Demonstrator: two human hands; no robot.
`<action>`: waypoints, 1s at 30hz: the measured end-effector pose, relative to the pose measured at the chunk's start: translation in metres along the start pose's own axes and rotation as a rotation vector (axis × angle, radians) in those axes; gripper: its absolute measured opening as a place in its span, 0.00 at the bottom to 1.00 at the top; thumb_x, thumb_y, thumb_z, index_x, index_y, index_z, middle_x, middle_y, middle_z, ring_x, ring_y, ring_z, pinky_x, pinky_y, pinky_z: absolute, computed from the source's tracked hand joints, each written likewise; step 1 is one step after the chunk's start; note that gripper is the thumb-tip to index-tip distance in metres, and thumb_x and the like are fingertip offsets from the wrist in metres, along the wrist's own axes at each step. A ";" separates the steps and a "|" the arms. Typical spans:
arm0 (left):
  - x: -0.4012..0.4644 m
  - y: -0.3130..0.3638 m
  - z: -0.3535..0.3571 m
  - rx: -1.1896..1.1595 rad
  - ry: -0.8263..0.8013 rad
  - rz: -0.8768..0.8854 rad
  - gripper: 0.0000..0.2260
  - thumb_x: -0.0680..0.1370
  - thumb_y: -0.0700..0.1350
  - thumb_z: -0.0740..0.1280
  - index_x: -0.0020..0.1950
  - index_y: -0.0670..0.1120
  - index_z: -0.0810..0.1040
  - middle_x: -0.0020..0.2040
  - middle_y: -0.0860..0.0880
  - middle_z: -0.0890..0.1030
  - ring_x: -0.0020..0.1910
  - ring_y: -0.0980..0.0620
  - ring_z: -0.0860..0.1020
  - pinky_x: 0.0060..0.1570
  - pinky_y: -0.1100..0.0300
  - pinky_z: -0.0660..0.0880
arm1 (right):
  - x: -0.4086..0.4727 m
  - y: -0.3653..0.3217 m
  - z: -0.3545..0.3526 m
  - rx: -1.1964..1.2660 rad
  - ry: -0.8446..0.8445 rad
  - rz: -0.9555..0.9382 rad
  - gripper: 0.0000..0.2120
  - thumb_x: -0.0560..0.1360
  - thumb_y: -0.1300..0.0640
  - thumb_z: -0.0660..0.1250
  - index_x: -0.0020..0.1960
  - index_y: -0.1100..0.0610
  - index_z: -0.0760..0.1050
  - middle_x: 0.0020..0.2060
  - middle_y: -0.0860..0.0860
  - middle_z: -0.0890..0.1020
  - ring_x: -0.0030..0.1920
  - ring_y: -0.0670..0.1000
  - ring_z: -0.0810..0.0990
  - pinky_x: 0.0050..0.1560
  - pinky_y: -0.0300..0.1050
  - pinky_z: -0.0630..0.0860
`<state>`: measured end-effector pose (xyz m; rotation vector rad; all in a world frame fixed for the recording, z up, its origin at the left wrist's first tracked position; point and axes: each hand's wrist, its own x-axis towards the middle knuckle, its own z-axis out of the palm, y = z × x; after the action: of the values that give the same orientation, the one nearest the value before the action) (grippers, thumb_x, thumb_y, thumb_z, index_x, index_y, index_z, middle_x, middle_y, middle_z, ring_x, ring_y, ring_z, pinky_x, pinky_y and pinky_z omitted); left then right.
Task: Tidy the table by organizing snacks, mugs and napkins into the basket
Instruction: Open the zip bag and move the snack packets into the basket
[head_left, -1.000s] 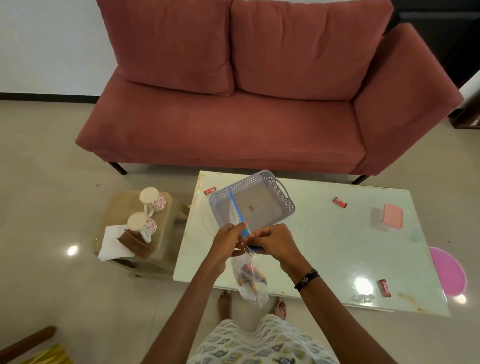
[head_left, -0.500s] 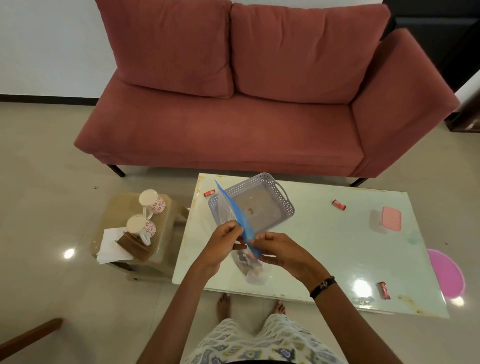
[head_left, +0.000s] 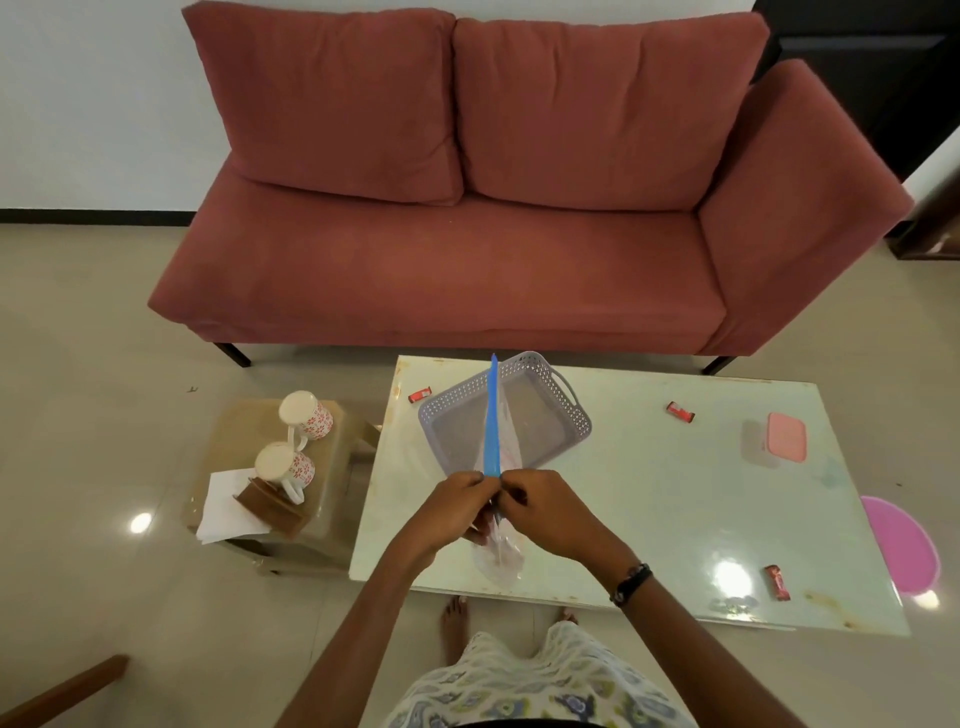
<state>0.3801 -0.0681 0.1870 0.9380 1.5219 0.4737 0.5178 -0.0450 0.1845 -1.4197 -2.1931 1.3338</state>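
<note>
A clear zip bag (head_left: 491, 431) with a blue seal strip stands edge-on above the white table (head_left: 649, 499). My left hand (head_left: 457, 506) and my right hand (head_left: 545, 512) both pinch the near end of its blue strip, fingertips meeting. The bag's lower part, with small snacks inside, hangs below my hands. Behind the bag lies the grey perforated basket (head_left: 558, 405), which looks empty. Small red snack packets lie at the table's far left (head_left: 420, 396), far middle (head_left: 680, 412) and near right (head_left: 776, 582). Two white mugs with red flowers (head_left: 305, 414) (head_left: 284, 465) lie on a side stool with white napkins (head_left: 223, 506).
A pink lidded box (head_left: 787, 436) sits at the table's right. A brown holder (head_left: 267, 506) rests on the beige stool (head_left: 249, 431) left of the table. A red sofa (head_left: 467, 208) stands behind. A pink mat (head_left: 904, 545) lies on the floor at right.
The bag's blue strip has swung from slanting left to pointing straight away over the basket. My hands have come together on its near end, and the bag hangs lower beneath them.
</note>
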 end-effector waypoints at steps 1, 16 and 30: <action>-0.001 0.001 -0.001 0.022 -0.006 0.006 0.11 0.81 0.45 0.56 0.42 0.44 0.74 0.33 0.49 0.76 0.32 0.54 0.75 0.33 0.64 0.76 | -0.001 0.001 0.003 0.016 0.007 0.028 0.11 0.77 0.60 0.60 0.39 0.60 0.77 0.33 0.53 0.77 0.33 0.49 0.72 0.34 0.34 0.65; -0.008 0.005 0.007 -0.119 -0.104 0.009 0.15 0.80 0.44 0.56 0.35 0.44 0.74 0.27 0.49 0.72 0.24 0.55 0.70 0.27 0.65 0.69 | -0.014 0.008 -0.018 0.498 -0.208 0.161 0.13 0.80 0.61 0.58 0.39 0.54 0.75 0.34 0.46 0.77 0.34 0.42 0.73 0.39 0.32 0.70; 0.000 0.000 0.025 -0.343 0.156 0.198 0.15 0.80 0.36 0.56 0.34 0.43 0.67 0.23 0.53 0.67 0.21 0.58 0.62 0.23 0.68 0.62 | -0.011 0.001 0.006 0.942 0.166 0.235 0.08 0.79 0.62 0.57 0.43 0.61 0.71 0.37 0.58 0.68 0.40 0.54 0.65 0.43 0.44 0.70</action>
<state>0.4044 -0.0735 0.1823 0.7973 1.4318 0.9377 0.5206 -0.0570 0.1831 -1.3086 -1.0211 1.8631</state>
